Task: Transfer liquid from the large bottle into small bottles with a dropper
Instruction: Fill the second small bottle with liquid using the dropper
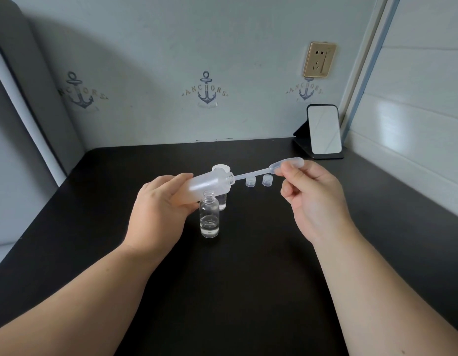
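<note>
Left hand (156,209) grips tilted large bottle (207,185) – right hand (312,199) pinches dropper (274,168); small bottle (210,217) below, caps (258,181) behind.

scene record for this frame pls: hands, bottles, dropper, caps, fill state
left hand: grips large bottle, tilted, mouth toward the right
right hand: pinches dropper by its bulb
dropper tip: at the large bottle's mouth; depth inside cannot tell
near small bottle: upright, uncapped, shallow clear liquid at bottom
second small bottle: behind it, mostly hidden
small caps: two, loose on table
white cap: behind large bottle
</note>
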